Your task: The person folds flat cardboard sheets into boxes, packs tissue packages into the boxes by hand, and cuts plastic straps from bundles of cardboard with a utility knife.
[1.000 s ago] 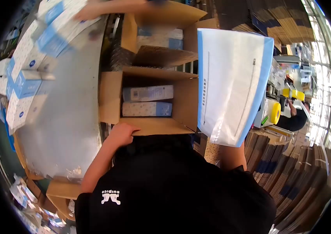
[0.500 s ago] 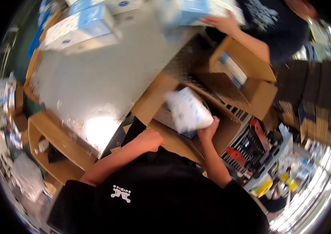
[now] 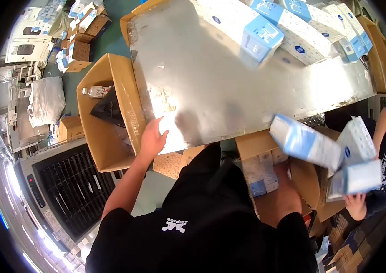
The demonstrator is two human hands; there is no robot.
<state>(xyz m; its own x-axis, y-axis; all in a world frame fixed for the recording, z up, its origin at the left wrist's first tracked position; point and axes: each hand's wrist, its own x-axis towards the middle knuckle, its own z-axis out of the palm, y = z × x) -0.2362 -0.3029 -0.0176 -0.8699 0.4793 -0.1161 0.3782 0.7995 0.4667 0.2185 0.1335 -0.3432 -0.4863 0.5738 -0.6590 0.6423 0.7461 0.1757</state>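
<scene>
Clock faces = head view, from centre. Right hand [image 3: 283,173] at 4 o'clock, down inside the open cardboard carton [image 3: 259,144], right beside the packed blue-and-white packs [image 3: 269,173]. Fingers blurred; can't tell if it's gripping. Left hand [image 3: 153,139] at 9, near the corner of the metal-topped table [image 3: 211,100]: nothing in it, thumb spread from fingers. Hands well apart.

Step in hand, my read: seating packs in the carton. Next move calls for squaring those up, then a clear lift-out for the right hand. Watch the blurred pack [image 3: 309,143] at 3, over the carton's side; can't tell what bears it. Co-worker's hand [image 3: 355,207] at 4, farther out, under a white-and-blue pack [image 3: 363,177].
</scene>
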